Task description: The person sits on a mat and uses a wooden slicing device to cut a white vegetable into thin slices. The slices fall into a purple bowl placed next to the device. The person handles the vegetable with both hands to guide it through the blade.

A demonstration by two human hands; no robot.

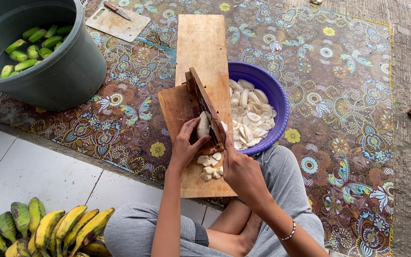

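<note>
My left hand (pixel 182 148) has a narrow grip closed on a peeled banana (pixel 203 125), holding it flat against the slanted blade of the wooden slicer (pixel 205 102) that lies across the long wooden board (pixel 200 47) in front of my lap. My right hand (pixel 241 171) wraps the near end of the slicer frame, its grip closed on the wood to keep it from sliding. To slice well I judge that I should keep my fingertips high on the banana's back and away from the blade edge, press evenly, and draw along the slope so that the pieces fall to the right. A small heap of cut pieces (pixel 210 166) lies on the board just near of the blade, between my hands; it crowds the spot where my left wrist works and could catch the stroke. Just right of the slicer the purple bowl (pixel 281 102) holds pale slices (pixel 250 114), touching the board's edge. Far left stands a grey tub (pixel 72 71) with green bananas (pixel 29 47) in water, and beyond it a small cutting board (pixel 120 26) with a knife (pixel 116 10). Near left, a bunch of yellow-green bananas (pixel 48 231) rests on the tiled floor (pixel 34 166), well apart from my hands.
</note>
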